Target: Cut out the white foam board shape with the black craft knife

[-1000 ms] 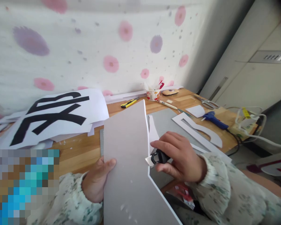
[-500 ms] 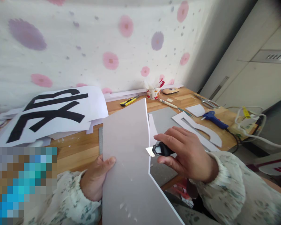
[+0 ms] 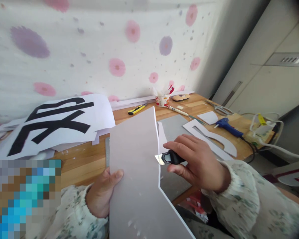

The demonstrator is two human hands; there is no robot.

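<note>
A pale grey foam board [image 3: 133, 159] with a white cut edge stands tilted up in front of me. My left hand [image 3: 103, 191] grips its left edge, thumb across the face and the other fingers hidden behind. In my right hand [image 3: 198, 162] is a black utility knife [image 3: 173, 157], its short blade at the board's right edge. A few white crumbs lie on the lower part of the board. Behind it, a grey cutting mat [image 3: 175, 121] lies on the wooden table [image 3: 84, 159], with white cut-out pieces [image 3: 210, 137] on top.
Sheets with black lettering [image 3: 62, 116] lie at left. Toward the back are a yellow cutter [image 3: 137, 109], a paper cup [image 3: 162, 99], a mouse [image 3: 181, 97] and a pen-like tool [image 3: 178, 111]. Scissors [image 3: 223, 109], a blue glue gun [image 3: 229, 127] and white cables [image 3: 276, 146] sit at right.
Very little differs: the view has shifted slightly, and the board sits marginally lower in the picture. Both hands keep their grips, with the blade still at the right edge.
</note>
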